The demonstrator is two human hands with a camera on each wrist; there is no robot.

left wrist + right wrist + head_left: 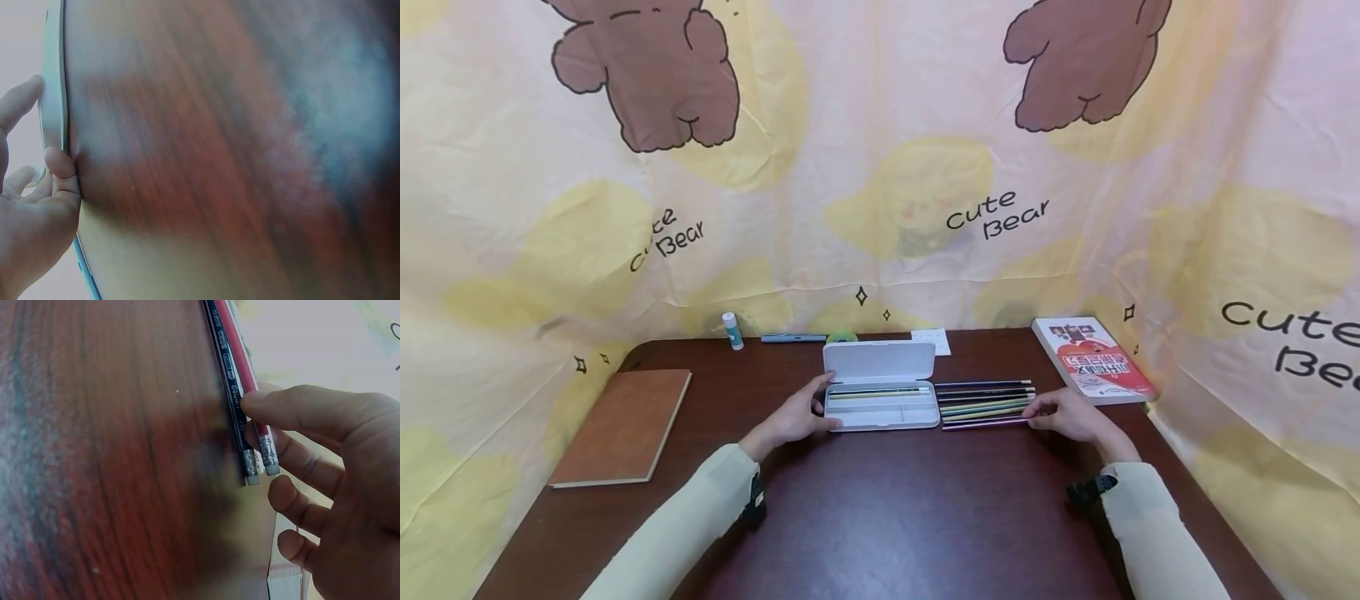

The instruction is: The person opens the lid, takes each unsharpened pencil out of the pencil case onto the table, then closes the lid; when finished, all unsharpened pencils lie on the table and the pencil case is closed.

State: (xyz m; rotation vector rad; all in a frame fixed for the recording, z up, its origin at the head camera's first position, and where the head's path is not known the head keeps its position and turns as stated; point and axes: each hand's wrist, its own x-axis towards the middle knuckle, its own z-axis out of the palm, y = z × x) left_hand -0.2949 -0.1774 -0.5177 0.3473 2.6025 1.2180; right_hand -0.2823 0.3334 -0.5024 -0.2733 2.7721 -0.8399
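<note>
A white pencil case [882,416] stands with its lid [880,362] raised, and a few pencils [880,392] lie in its back compartment. My left hand [796,414] grips the case's left end, thumb at the front corner and fingers toward the back. To the right of the case lies a row of pencils [985,407] in several colours. My right hand [1066,414] is at their right ends. In the right wrist view, its thumb and index finger pinch a red pencil [240,350] near the eraser. A black pencil [229,375] lies right alongside it.
A brown notebook [625,427] lies at the left, a red-and-white book [1093,360] at the right. Along the back edge are a glue stick [733,332], a blue pen [793,338], a green roll of tape [842,337] and a white paper piece [932,340]. Printed cloth hangs behind the table.
</note>
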